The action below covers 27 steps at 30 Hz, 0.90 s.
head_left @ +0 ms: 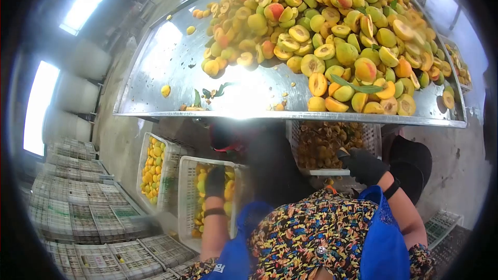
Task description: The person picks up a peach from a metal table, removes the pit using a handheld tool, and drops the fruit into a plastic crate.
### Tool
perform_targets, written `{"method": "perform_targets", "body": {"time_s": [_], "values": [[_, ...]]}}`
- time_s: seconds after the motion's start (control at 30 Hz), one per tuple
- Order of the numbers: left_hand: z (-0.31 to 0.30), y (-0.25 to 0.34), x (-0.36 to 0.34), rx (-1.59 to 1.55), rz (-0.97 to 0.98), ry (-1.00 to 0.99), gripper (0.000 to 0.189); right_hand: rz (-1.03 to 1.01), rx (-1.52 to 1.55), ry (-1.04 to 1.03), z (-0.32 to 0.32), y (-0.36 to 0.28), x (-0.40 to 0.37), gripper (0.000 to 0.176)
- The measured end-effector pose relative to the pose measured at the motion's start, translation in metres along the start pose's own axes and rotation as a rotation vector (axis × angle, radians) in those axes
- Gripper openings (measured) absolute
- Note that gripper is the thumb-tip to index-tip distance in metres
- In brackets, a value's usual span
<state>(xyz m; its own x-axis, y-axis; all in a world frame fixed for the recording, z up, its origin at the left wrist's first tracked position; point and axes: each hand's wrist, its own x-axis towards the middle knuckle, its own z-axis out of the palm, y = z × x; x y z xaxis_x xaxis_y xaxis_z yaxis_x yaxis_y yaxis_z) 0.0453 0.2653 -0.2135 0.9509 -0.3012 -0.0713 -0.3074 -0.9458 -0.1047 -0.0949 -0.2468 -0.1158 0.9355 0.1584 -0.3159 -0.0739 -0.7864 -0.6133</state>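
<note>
My left hand [215,181], in a black glove, reaches down into a white plastic crate [182,192] of whole yellow and green apricots [201,181]. Its fingers are hidden among the fruit. My right hand [365,166], gloved in black too, is curled at the right side of a second white crate [334,171], which holds brown pits [321,148]. A small pale thing [343,151] sticks out at its fingertips; I cannot tell what it is. Above both hands stands a metal table [171,72] with a large heap of halved apricots [332,46].
Another crate [155,168] of apricots stands left of my left hand. Stacked grey crates [88,207] fill the lower left. The table's front edge [290,119] runs just beyond my hands. Leaves [363,87] and scraps lie on the table. At lower right sits a crate [441,228].
</note>
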Motion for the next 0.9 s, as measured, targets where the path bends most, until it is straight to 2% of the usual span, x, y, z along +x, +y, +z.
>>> {"method": "perform_targets", "body": {"time_s": [0.03,0.07,0.13,0.17,0.23,0.27,0.3,0.33,0.37,0.4,0.47,0.53,0.63,0.67,0.73,0.77,0.8,0.87,0.9], "values": [[0.019,-0.013,-0.030,-0.140,-0.323,-0.246,0.035,-0.004,-0.002,0.001,-0.006,-0.005,0.004,0.026],[0.018,-0.007,-0.035,-0.513,-0.576,-0.076,0.031,-0.009,-0.004,0.001,-0.012,-0.011,0.009,0.026],[-0.047,0.044,0.005,-0.558,-0.256,0.295,0.042,0.040,-0.023,-0.051,-0.024,-0.015,0.013,0.026],[-0.076,0.068,0.033,-0.608,-0.013,0.414,0.041,-0.017,0.015,-0.007,-0.029,-0.020,0.012,0.026],[-0.150,0.128,0.107,-0.151,0.597,0.755,0.041,-0.078,0.066,0.066,-0.037,-0.031,0.014,0.030],[-0.183,0.171,0.134,-0.218,0.645,0.749,0.038,-0.074,0.079,0.104,-0.042,-0.036,0.016,0.032],[-0.183,0.194,0.174,-0.358,0.706,0.670,0.034,-0.040,0.107,0.091,-0.048,-0.039,0.016,0.035],[-0.200,0.234,0.199,-0.814,0.383,0.211,0.028,-0.002,0.134,0.081,-0.053,-0.041,0.014,0.037],[-0.185,0.255,0.231,-0.826,0.638,0.389,0.031,0.039,0.160,0.071,-0.057,-0.042,0.012,0.039],[-0.208,0.288,0.243,-0.893,0.432,0.165,0.044,0.069,0.152,0.068,-0.059,-0.043,0.009,0.041],[-0.202,0.318,0.274,-0.678,0.358,-0.092,0.050,0.120,0.133,0.058,-0.061,-0.044,0.002,0.044],[-0.220,0.334,0.280,-0.304,0.369,-0.152,0.048,0.017,0.152,0.139,-0.049,-0.034,-0.005,0.044],[-0.234,0.317,0.257,-0.298,0.304,-0.220,0.047,-0.113,0.112,0.178,-0.047,-0.033,-0.013,0.044],[-0.232,0.300,0.251,-0.398,0.294,-0.188,0.046,-0.155,0.081,0.180,-0.050,-0.037,-0.014,0.043],[-0.214,0.256,0.242,-0.599,0.262,-0.111,0.044,-0.017,0.113,0.111,-0.056,-0.054,-0.013,0.041],[-0.195,0.234,0.238,-0.928,0.329,-0.073,0.044,0.047,0.129,0.081,-0.060,-0.065,-0.010,0.039],[-0.179,0.220,0.231,-1.453,0.104,-0.268,0.042,0.043,0.211,0.084,-0.066,-0.077,-0.009,0.038],[-0.221,0.217,0.168,-1.937,-0.085,-0.395,0.038,0.049,0.377,0.071,-0.072,-0.100,-0.008,0.035],[-0.224,0.219,0.144,-2.027,-0.052,-0.345,0.034,0.014,0.386,0.105,-0.071,-0.110,-0.005,0.035]]}}
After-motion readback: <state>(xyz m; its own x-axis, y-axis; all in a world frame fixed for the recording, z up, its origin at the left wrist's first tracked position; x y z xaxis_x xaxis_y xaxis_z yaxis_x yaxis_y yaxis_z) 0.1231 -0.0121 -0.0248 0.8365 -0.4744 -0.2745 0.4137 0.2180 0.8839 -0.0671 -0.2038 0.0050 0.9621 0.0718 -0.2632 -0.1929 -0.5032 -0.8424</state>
